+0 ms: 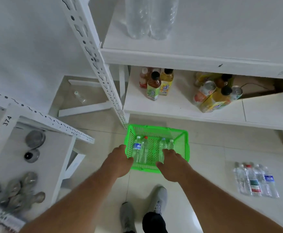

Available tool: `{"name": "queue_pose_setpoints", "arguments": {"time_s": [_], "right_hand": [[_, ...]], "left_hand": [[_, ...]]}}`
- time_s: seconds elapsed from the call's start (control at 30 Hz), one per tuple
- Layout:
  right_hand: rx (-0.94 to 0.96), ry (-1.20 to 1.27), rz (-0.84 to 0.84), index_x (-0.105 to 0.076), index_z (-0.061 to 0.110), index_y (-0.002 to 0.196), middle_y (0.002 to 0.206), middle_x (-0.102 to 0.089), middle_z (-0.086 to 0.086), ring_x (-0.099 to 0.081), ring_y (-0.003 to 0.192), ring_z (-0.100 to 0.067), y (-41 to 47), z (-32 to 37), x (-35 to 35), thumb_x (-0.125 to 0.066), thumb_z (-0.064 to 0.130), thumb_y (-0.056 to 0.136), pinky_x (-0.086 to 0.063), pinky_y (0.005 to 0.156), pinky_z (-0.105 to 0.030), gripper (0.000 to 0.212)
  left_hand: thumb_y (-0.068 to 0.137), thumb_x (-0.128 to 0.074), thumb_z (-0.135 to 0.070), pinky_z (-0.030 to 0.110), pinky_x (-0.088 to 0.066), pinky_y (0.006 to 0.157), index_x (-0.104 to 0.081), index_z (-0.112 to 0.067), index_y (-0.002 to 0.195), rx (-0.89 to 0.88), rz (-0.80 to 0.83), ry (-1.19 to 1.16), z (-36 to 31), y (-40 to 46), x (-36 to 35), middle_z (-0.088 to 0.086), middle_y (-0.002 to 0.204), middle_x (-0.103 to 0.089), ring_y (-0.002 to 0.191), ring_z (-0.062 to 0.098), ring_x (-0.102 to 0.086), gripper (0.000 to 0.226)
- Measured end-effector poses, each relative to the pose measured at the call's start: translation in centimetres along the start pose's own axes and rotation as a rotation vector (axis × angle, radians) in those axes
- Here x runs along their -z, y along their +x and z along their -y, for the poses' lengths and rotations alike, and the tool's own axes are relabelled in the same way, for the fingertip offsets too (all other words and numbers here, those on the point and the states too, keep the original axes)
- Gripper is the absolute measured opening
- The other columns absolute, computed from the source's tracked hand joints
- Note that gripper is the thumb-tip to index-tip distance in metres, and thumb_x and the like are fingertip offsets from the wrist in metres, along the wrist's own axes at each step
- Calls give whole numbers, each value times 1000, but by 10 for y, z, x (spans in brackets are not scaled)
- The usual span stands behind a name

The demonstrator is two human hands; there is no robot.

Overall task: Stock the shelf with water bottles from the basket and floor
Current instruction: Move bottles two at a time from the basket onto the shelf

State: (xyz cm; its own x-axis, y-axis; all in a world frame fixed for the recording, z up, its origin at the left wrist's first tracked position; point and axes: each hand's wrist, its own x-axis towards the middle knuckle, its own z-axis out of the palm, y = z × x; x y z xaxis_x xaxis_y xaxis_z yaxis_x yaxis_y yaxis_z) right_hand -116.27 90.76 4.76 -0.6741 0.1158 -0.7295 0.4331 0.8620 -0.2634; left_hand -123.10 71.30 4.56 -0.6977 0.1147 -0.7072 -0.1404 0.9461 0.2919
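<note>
Both forearms reach down from the bottom of the frame toward the basket [156, 132] at centre. The left hand [120, 159] sits at the basket's near-left corner, fingers curled over the rim; whether its grip is clamped on the rim or only resting there I cannot tell. The right hand [172, 163] reaches inside, fingertips at a clear bottle [162, 148]; a closed grip is not visible, so I cannot tell that either. Likely one hand steadies the light basket while the other picks.

Bright green latticed plastic forms the basket, which stands on glossy pale floor tiles and holds four thin, clear bottles lying side by side, caps away from the camera. More bottles [256, 181] lie in a row on the floor at lower right. Upper right, the white shelf [188, 58] already carries two large clear bottles [151, 19] upright, leaving wide bare board beside them for stocking.
</note>
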Motion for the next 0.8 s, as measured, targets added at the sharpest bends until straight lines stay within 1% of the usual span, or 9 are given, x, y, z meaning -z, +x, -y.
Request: {"name": "queue_pose_setpoints", "arguments": {"time_s": [0.17, 0.23, 0.3, 0.37, 0.47, 0.57, 0.7, 0.73, 0.8], "right_hand": [[-52, 141, 34, -27, 11, 154, 154, -35, -16, -42, 138, -34, 90, -27, -40, -49, 47, 98, -39, 109, -39, 70], [-78, 176, 29, -30, 12, 154, 154, -37, -16, -45, 137, -34, 132, -37, -61, -51, 47, 98, -41, 108, -37, 69], [-105, 210, 17, -34, 12, 152, 152, -40, -17, -48, 134, -33, 178, -46, -86, -52, 48, 97, -43, 106, -36, 68], [-139, 269, 14, -38, 10, 148, 146, -48, -17, -52, 129, -33, 224, -56, -114, -52, 46, 98, -45, 101, -35, 64], [-223, 389, 11, -46, 7, 140, 134, -57, -17, -58, 119, -32, 290, -69, -162, -52, 42, 98, -47, 95, -32, 55], [-268, 438, 8, -52, 4, 135, 123, -64, -19, -64, 107, -34, 347, -83, -210, -56, 45, 94, -54, 91, -36, 58], [-292, 495, 3, -56, 4, 128, 103, -63, -14, -65, 85, -29, 408, -90, -252, -57, 40, 96, -56, 79, -34, 48], [-298, 509, -1, -56, 5, 128, 101, -63, -12, -65, 83, -29, 423, -91, -258, -57, 39, 95, -55, 76, -34, 47], [-306, 556, -15, -54, 6, 127, 105, -67, -14, -68, 89, -31, 453, -92, -272, -58, 41, 92, -58, 78, -37, 50]], "left_hand": [[89, -60, -30, 27, -41, 100, -39, -13, 146, 61, 33, -161, 15, 73, -59, 7, 145, -49, 127, 23, -52, 62], [89, -61, -30, 29, -45, 97, -41, -13, 144, 90, 33, -184, 24, 110, -86, 8, 143, -51, 122, 25, -56, 61], [90, -60, -30, 28, -44, 97, -41, -11, 143, 99, 38, -169, 34, 149, -115, 10, 141, -52, 123, 26, -55, 60], [90, -60, -28, 27, -44, 94, -44, -11, 141, 107, 40, -158, 43, 192, -145, 11, 137, -56, 122, 27, -56, 56], [88, -60, -22, 25, -46, 84, -51, -11, 132, 120, 34, -172, 61, 254, -188, 11, 129, -61, 114, 28, -61, 46], [88, -59, -19, 22, -40, 72, -50, -10, 132, 136, 35, -164, 76, 307, -227, 11, 126, -61, 108, 29, -62, 46], [88, -58, -16, 23, -42, 57, -49, -9, 129, 167, 32, -178, 93, 366, -272, 8, 106, -61, 82, 27, -62, 43], [88, -57, -16, 25, -46, 58, -48, -8, 131, 175, 33, -184, 97, 378, -282, 9, 108, -60, 83, 27, -63, 45], [88, -56, -15, 30, -52, 65, -45, -7, 134, 197, 43, -187, 103, 401, -300, 12, 122, -58, 91, 30, -66, 48]]}}
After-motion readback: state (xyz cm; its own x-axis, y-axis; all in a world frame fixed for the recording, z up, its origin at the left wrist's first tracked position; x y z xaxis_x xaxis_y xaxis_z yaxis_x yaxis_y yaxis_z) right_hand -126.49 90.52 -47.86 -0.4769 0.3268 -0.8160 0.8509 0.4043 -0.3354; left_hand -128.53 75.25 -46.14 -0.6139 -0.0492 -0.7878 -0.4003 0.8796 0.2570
